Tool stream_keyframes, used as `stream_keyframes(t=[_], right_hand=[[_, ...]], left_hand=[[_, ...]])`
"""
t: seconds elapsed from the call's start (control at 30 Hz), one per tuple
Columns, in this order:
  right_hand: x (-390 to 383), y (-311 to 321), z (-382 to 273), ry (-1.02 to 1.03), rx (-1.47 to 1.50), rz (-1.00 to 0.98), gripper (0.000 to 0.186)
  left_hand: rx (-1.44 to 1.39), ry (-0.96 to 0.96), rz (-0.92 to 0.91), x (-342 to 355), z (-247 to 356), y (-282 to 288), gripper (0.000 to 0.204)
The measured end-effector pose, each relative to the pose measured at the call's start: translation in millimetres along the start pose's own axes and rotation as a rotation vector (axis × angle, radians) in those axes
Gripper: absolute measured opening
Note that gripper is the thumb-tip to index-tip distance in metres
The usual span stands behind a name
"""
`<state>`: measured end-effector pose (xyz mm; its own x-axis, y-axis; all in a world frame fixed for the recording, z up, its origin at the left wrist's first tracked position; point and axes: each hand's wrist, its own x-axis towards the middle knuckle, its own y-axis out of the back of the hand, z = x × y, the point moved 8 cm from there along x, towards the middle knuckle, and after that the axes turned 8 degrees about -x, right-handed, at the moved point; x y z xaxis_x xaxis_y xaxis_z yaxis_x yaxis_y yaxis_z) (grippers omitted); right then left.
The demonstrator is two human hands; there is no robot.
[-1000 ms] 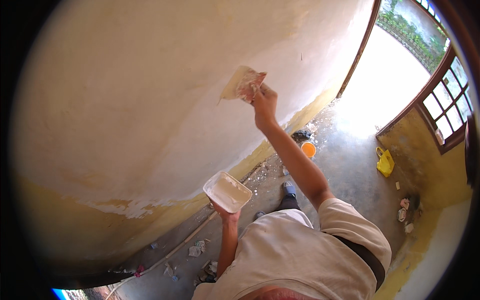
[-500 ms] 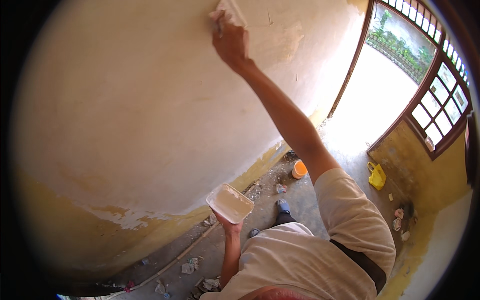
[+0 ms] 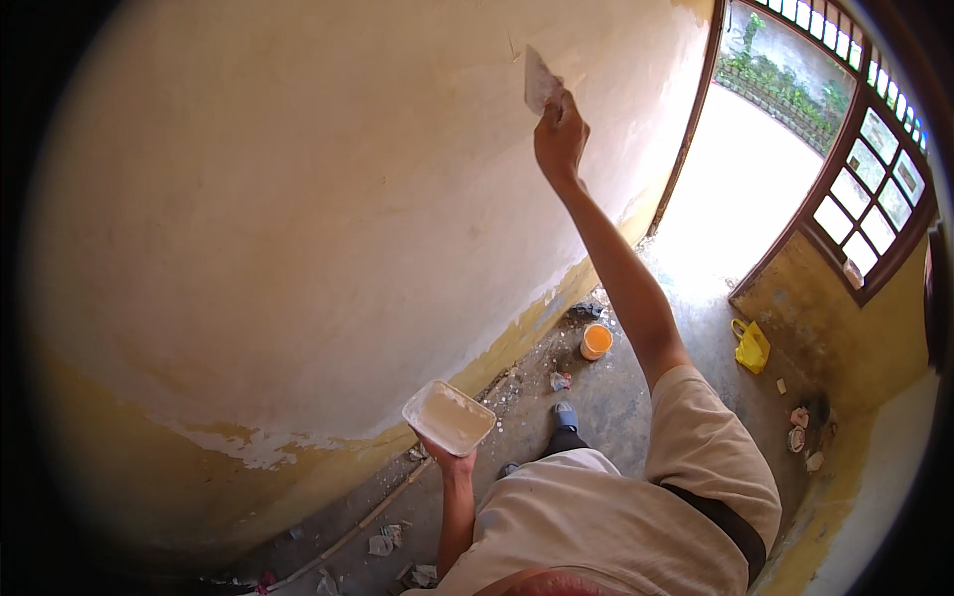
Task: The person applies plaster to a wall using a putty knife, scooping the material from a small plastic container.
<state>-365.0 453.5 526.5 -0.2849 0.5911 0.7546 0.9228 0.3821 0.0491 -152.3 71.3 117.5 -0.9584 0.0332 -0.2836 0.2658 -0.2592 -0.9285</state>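
Observation:
My right hand (image 3: 561,139) is raised and closed on a broad, flat putty knife (image 3: 538,81), its pale blade pointing up. The blade is in front of the wall (image 3: 278,248); whether it touches the surface I cannot tell. My left hand (image 3: 452,460), low and near my body, supports a white rectangular tub (image 3: 482,433) from below and holds its side. Inside the tub lies creamy white putty (image 3: 447,417). Most of the wall carries a whitish coat, with yellow paint showing along its lower part.
An orange bucket (image 3: 596,342) stands on the grey floor near the wall's foot. A yellow bag (image 3: 751,348) lies by the right-hand wall. A long pole (image 3: 383,505), paper scraps (image 3: 382,544) and debris lie along the wall. The doorway (image 3: 745,189) opens at the upper right.
My right hand has moved right and somewhat down with the putty knife, whose blade now shows more upright. The tub in my left hand has shifted slightly left and tilted.

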Motion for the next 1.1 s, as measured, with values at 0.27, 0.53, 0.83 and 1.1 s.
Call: stream_keyframes(t=[0.27,0.53,0.83,1.1], right_hand=[[16.9,-57.6,-38.2,0.257,-0.127,-0.017,0.037],[-176.3,-76.8,-133.0,0.604,-0.016,-0.366,0.054],[-4.8,-9.9,-39.0,0.181,0.077,0.032,0.026],[86.9,-45.8,-43.2,0.251,-0.108,0.086,0.028]], left_hand=[[0.015,-0.043,0.014,-7.2,2.9,-10.2,0.055],[0.074,-0.086,-0.018,-4.4,-3.4,-1.0,0.058],[-0.009,-0.026,-0.042,-2.7,-3.0,-6.1,0.059],[-0.004,-0.081,0.04,-6.4,-7.6,-6.2,0.056]])
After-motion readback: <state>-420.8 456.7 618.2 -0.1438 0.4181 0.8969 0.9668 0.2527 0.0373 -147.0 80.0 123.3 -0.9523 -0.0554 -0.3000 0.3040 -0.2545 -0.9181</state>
